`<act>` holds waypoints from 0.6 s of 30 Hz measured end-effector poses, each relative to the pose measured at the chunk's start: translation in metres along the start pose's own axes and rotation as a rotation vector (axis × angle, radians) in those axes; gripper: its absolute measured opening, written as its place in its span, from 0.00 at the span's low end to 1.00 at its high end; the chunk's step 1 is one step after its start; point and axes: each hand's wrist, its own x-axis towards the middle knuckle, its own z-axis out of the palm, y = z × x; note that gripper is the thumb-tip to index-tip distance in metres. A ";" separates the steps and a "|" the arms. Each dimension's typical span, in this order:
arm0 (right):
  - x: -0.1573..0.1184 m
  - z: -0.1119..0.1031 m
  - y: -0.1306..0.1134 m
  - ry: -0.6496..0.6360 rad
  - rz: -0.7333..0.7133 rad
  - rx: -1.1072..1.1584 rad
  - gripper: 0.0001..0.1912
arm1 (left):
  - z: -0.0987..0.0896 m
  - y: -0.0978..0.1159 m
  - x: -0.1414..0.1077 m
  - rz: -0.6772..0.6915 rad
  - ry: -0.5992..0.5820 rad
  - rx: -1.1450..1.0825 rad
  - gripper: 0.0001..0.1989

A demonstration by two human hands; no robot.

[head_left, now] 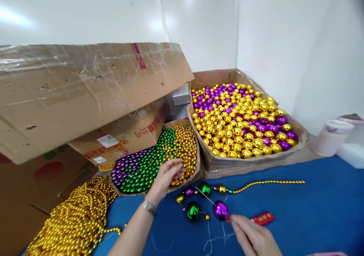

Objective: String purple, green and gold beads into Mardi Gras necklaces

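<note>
The left hand [165, 175] is over the front right edge of the brown cardboard box [201, 170] of small beads, with thumb and finger pinching what looks like a little shiny green bead [182, 165]. Over the near part of the blue tabletop [292, 205], the right hand [253, 235] pinches the end of a big shiny purple ball [221, 209]. A thin white needle [205, 196] sticks out of it, its long way pointing back and left, toward the green bead.

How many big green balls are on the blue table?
2: the farther green ball is near the bead boxes; the nearer green ball is left of the held purple ball.
</note>
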 end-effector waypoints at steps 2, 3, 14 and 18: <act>0.003 0.000 -0.003 0.004 -0.008 0.011 0.14 | 0.009 0.003 -0.028 -0.007 -0.037 -0.276 0.17; 0.004 0.000 -0.004 0.006 -0.013 0.009 0.14 | 0.014 0.004 -0.039 -0.032 -0.055 -0.469 0.16; -0.003 0.001 -0.008 -0.009 -0.024 -0.042 0.15 | 0.038 0.014 -0.076 -0.167 -0.182 -1.259 0.10; -0.005 0.000 -0.004 -0.036 -0.027 -0.060 0.15 | 0.038 0.018 -0.080 -0.156 -0.191 -1.205 0.11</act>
